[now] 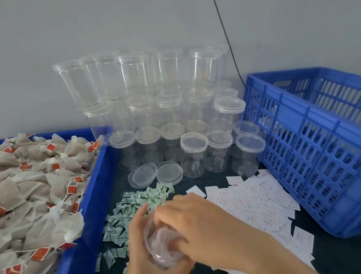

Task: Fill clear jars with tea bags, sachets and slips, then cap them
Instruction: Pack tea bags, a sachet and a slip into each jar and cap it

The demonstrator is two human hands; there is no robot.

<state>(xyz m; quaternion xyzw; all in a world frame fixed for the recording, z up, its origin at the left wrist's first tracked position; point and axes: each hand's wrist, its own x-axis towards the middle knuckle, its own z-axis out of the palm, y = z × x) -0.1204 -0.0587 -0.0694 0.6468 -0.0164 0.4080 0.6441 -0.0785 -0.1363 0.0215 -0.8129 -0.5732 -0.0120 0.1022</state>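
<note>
Your right hand (196, 221) is covering the mouth of the jar (161, 249) you are gripping, so its fingertips are hiding inside and the contents are showing only as a pinkish blur; your left hand (136, 244) is masking the jar's 9 o'clock wall and some green sachets (133, 203); the tea-bag tray (92, 206) is running off the frame at 8 o'clock, the blue crate (312, 143) at 3 o'clock; the print on the slips (251, 203) is coming through too small to read.

Tea bags (23, 201) in tray (88, 212) left, sachets (133, 208) centre, slips (255, 202) right, jars (160, 107) behind, crate (325, 141) far right
</note>
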